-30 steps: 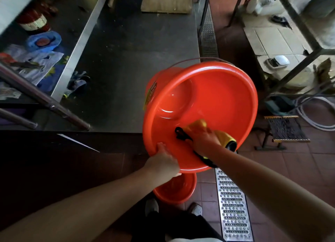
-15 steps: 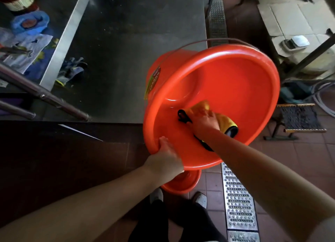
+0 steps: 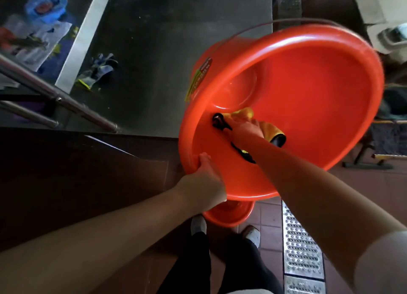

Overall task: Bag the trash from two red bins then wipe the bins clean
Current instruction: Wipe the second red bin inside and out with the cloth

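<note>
Head view: the large round red plastic bin is tilted mouth-toward-camera above the second red bin; the left hand grips its near rim. The right hand, inside the bin, presses the yellow-and-black cloth against the wall. Judgement: brace the rim firmly and sweep the wall in overlapping passes.

Your hands hold a glossy orange-red bin with a yellow-and-red label on its outer wall. Inside it, you press a yellow cloth with black edging. A second bin below is the same orange-red. The steel table is dark grey. The floor tiles are reddish-brown, your trousers black, your shoes pale grey.
</note>
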A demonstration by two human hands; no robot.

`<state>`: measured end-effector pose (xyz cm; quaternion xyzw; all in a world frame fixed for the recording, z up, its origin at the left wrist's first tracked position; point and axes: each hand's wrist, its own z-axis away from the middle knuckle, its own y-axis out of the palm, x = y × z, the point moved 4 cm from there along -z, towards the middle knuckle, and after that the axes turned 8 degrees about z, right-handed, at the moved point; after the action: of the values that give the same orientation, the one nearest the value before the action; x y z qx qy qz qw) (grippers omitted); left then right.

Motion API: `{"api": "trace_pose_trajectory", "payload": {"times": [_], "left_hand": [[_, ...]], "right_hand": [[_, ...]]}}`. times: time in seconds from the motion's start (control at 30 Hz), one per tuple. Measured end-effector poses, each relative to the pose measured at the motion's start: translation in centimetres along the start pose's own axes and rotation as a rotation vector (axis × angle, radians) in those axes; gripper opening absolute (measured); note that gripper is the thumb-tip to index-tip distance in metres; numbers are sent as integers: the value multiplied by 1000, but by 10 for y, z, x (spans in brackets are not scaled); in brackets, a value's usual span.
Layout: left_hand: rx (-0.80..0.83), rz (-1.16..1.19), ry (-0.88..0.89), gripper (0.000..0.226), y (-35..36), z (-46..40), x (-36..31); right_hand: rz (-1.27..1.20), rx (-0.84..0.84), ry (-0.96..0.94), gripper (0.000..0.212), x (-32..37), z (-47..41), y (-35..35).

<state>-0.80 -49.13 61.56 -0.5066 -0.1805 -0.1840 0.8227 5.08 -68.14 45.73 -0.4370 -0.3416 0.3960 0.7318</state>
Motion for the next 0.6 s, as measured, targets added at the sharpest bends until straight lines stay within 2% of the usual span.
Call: {"api": "trace_pose_trajectory", "payload": {"times": [0.1, 0.23, 0.4, 0.6], "left_hand": [[28, -32, 44, 35, -2, 2, -1], [63, -16, 62, 38, 0, 3, -4], [90, 57, 92, 71, 9, -6, -15], [65, 145, 109, 67, 2, -6, -10]], "right_hand": [[9, 20, 38, 49, 4, 22, 1], [-19, 8, 30, 49, 7, 67, -3], [-26, 24, 25, 52, 8, 130, -8], [-28, 33, 22, 55, 6, 188, -17]]}}
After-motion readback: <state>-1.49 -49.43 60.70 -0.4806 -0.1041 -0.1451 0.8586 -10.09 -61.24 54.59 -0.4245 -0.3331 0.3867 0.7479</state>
